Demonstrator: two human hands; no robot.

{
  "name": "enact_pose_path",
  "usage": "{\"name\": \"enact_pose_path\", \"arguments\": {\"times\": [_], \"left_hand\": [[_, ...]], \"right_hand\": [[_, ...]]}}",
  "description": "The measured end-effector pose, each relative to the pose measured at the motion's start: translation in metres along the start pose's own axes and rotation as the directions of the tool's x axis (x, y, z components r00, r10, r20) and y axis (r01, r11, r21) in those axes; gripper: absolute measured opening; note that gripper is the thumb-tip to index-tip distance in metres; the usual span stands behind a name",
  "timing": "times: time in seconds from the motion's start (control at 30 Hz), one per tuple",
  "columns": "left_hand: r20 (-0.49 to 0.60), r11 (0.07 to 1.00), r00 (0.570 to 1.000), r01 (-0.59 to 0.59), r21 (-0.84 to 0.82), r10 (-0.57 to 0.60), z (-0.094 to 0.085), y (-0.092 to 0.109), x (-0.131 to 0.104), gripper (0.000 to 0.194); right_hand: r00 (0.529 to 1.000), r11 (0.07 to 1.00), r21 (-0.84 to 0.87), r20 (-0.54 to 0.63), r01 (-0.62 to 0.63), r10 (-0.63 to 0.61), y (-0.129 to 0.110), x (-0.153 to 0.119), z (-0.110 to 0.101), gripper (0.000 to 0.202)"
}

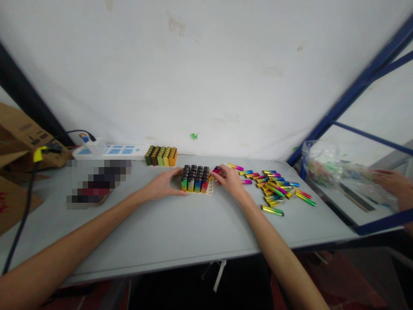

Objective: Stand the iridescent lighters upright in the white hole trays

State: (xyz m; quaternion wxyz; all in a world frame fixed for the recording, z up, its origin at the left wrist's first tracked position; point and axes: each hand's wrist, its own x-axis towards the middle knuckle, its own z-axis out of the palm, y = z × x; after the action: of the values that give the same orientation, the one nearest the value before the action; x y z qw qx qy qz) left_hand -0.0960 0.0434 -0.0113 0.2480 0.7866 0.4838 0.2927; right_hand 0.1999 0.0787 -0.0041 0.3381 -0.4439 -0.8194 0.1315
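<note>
A white tray (pixel 210 190) on the grey table holds several upright lighters (pixel 195 180) with black tops and colourful bodies, packed in rows. My left hand (pixel 167 183) curves around the left side of the block, thumb and fingers apart. At the tray's right end, my right hand (pixel 228 177) pinches a pink and yellow lighter (pixel 215 172), tilted beside the last filled row. A loose pile of shiny metallic-coloured lighters (pixel 274 185) lies on the table to the right of my right hand.
Behind on the left stands another block of lighters (pixel 161 156), near a white power strip (pixel 122 151). A blurred-out object (pixel 100 183) lies at the left, by cardboard (pixel 26 137) and a black cable (pixel 27 206). Beyond the blue frame (pixel 342 112), another person's hand (pixel 392 183) is near plastic bags (pixel 322 163).
</note>
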Motion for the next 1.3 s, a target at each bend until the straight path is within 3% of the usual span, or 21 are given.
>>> {"name": "enact_pose_path", "arguments": {"times": [0.27, 0.63, 0.73, 0.83, 0.93, 1.07, 1.17, 1.3], "left_hand": [[0.009, 1.000, 1.000, -0.022, 0.017, 0.022, -0.001, 0.001, -0.001, 0.090], [0.007, 0.999, 1.000, -0.025, 0.048, 0.024, 0.001, -0.002, 0.000, 0.089], [0.014, 0.999, 1.000, -0.024, 0.048, 0.023, 0.000, -0.001, 0.000, 0.090], [0.019, 0.998, 1.000, -0.021, 0.054, 0.020, -0.001, 0.000, -0.001, 0.090], [0.020, 0.998, 1.000, -0.025, 0.052, 0.024, -0.001, 0.000, -0.001, 0.089], [0.027, 0.997, 0.998, -0.060, 0.056, 0.059, 0.000, -0.002, -0.002, 0.087], [0.023, 0.995, 0.997, -0.069, 0.067, 0.068, 0.000, -0.003, -0.002, 0.085], [0.025, 0.996, 0.999, -0.048, 0.077, 0.046, 0.000, -0.005, -0.002, 0.086]], "right_hand": [[0.994, 0.987, -0.131, 0.055, 0.097, -0.090, 0.002, 0.006, -0.001, 0.021], [0.981, 0.980, -0.178, 0.184, 0.092, -0.059, -0.006, 0.005, 0.004, 0.014], [0.976, 0.985, -0.131, 0.199, 0.116, -0.088, -0.002, 0.005, -0.005, 0.018], [0.978, 0.991, -0.017, 0.166, 0.132, -0.128, 0.013, 0.000, -0.030, 0.026], [0.994, 0.998, -0.059, 0.111, 0.022, -0.016, 0.036, -0.011, -0.060, 0.022], [0.946, 0.963, -0.195, 0.228, -0.185, 0.229, 0.066, -0.023, -0.088, 0.025], [0.905, 0.940, -0.279, 0.319, -0.196, 0.283, 0.074, -0.025, -0.091, 0.022], [0.915, 0.941, -0.301, 0.316, -0.155, 0.251, 0.064, -0.024, -0.087, 0.013]]}}
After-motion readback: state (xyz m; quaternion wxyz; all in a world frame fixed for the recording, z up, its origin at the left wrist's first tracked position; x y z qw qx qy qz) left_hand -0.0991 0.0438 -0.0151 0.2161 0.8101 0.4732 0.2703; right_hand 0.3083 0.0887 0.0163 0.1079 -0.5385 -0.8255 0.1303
